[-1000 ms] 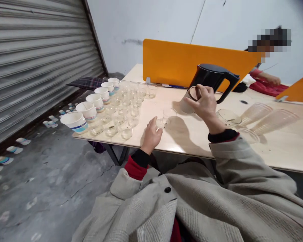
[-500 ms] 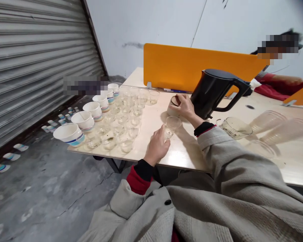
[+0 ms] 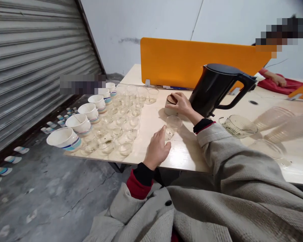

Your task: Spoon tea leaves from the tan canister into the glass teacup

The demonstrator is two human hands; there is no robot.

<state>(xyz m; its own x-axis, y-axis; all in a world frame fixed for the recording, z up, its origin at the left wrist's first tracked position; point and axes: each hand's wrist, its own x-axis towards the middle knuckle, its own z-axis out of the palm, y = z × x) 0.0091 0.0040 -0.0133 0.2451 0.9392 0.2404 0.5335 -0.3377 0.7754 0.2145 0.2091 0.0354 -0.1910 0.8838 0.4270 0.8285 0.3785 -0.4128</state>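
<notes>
My right hand (image 3: pixel 183 104) has its fingers closed round the top of a small pale jar (image 3: pixel 169 110) with a brown rim, standing on the table. Part of the jar is behind the fingers. Just in front of it stands a clear plastic cup (image 3: pixel 173 123) with some dark bits low down. Along the cup's left side, my left hand (image 3: pixel 157 148) rests with fingers stretched out and thumb apart; whether it touches the cup I cannot tell. A black electric kettle (image 3: pixel 209 89) stands right behind my right hand.
Many clear cups (image 3: pixel 125 148) with a little liquid crowd the table's left side, edged by a row of white paper bowls (image 3: pixel 63 138). On the right are a glass jug (image 3: pixel 242 126) and stacked plastic cups (image 3: pixel 275 117). An orange divider (image 3: pixel 192 64) stands behind; a person sits beyond.
My right hand and the jar have shifted slightly left, away from the kettle. My left hand stays beside the cup. The whole view has tilted a little.
</notes>
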